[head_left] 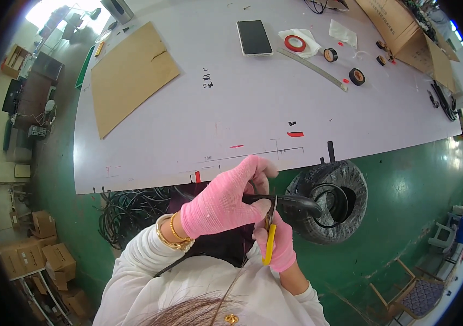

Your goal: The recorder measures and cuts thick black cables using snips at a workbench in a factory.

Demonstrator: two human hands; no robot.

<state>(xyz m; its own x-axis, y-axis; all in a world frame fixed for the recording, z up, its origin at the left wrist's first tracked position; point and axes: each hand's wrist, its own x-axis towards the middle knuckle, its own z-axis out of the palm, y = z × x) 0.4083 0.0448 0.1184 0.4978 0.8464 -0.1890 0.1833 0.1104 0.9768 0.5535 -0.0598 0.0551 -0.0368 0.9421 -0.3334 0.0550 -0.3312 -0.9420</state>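
My left hand (pixel 229 200), in a pink knit glove, is closed round a long black rubber-like piece (pixel 299 205) with a rounded right end. This piece lies sideways just off the table's near edge. Below it, my right hand (pixel 279 247), also gloved in pink, grips yellow-handled scissors (pixel 269 243). Their blades point up and cross the black piece close to my left thumb. Whether the blades are parted, I cannot tell. Part of the black piece is hidden inside my left hand.
On the white table (pixel 188 119) lie a brown cardboard sheet (pixel 131 76), a phone (pixel 254 38), a steel ruler (pixel 313 68) and tape rolls (pixel 357 76). An open carton (pixel 405 38) stands far right. Black tubing (pixel 128 214) and a plastic-wrapped coil (pixel 353 185) sit below the near edge.
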